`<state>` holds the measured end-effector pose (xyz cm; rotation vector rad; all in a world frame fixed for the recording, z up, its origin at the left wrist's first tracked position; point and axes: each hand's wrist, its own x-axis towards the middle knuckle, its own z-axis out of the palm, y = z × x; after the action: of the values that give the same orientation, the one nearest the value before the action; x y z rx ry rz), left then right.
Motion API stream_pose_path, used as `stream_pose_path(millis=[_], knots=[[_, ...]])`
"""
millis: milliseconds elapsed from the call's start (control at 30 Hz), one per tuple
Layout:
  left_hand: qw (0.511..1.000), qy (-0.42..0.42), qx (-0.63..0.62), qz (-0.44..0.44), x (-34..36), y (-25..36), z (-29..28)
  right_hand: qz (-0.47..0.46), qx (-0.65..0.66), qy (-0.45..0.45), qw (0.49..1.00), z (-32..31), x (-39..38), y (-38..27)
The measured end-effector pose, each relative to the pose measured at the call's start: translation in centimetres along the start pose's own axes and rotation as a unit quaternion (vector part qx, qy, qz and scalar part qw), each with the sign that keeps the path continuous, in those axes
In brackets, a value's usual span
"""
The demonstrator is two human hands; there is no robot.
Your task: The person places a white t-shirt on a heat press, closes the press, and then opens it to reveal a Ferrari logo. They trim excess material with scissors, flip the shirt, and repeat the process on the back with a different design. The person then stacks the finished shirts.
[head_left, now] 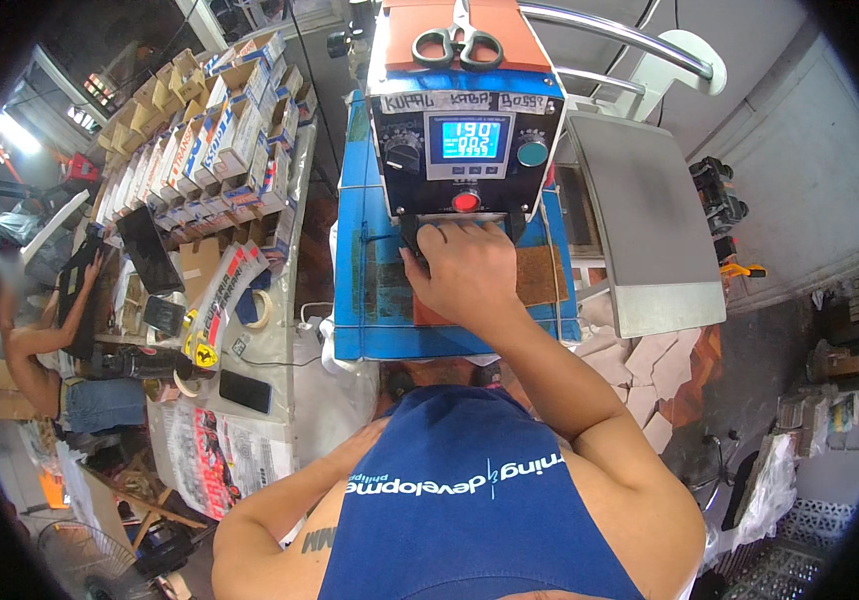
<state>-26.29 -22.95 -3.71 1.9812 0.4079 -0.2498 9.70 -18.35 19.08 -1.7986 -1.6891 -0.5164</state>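
A heat press with a control box (505, 190) stands in front of me, with a lit digital display (470, 140), two knobs and a red button (467, 202). My right hand (470, 270) reaches up from the right and grips its black handle (410, 230) below the button; the fingertips are partly hidden. Black-handled scissors (458, 45) lie on the orange top of the press. Beneath is a blue table (360, 330) with a brown board (540, 275) on it. My left arm (290, 490) bends in at my waist, where my shirt hides the fingers.
A grey flat plate (640, 200) stands right of the press, above scattered pale sheets (660, 370). On the left bench are cardboard boxes (200, 140), a phone (246, 392) and a tape roll (262, 310). A co-worker (50, 345) handles a dark piece at far left.
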Motion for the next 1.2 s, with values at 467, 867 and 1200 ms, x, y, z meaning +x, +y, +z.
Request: stream_pose_path(millis=[467, 867, 1200], knots=[[0.992, 0.028, 0.035, 0.12, -0.1, 0.7, -0.9, -0.006, -0.001, 0.015, 1.0, 0.1, 0.2, -0.1], [0.992, 0.017, 0.027, 0.123, 0.0, 0.7, -1.8, -0.006, -0.018, 0.018, 1.0, 0.0, 0.3, -0.3], [0.998, -0.012, 0.009, 0.062, -0.4, 1.1, -2.6, -0.014, -0.029, 0.041, 0.999, 0.4, 0.3, -0.2]])
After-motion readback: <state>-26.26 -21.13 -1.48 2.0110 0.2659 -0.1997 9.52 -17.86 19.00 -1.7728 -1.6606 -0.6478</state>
